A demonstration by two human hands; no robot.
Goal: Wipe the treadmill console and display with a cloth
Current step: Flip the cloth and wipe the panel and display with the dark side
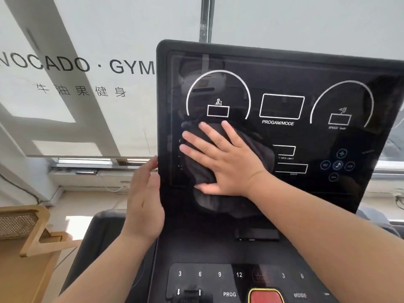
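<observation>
- Cloth (196, 167): dark and bunched, lying against the lower left part of the display, just under the left-hand ring marking.
- Display (282, 84): black glossy panel, standing tilted, with white rings, boxes and the label "PROGAM/MODE".
- Right hand (225, 158): laid flat on the cloth, fingers (196, 141) straight and spread, pressing it onto the panel and gripping nothing.
- Left hand (144, 204): opened out, its straight fingers held together and resting along the display's left edge, holding nothing.
- Console (218, 278): below the display, with number keys 3, 6, 9, 12 and the words "PROG" and "MODE".
- Red button (265, 297): yellow-bordered, at the bottom edge of the console.
- Blind (131, 29): pale, behind the display, lettered "GYM".
- Wooden frame (32, 228): lower left, well apart from the treadmill.
</observation>
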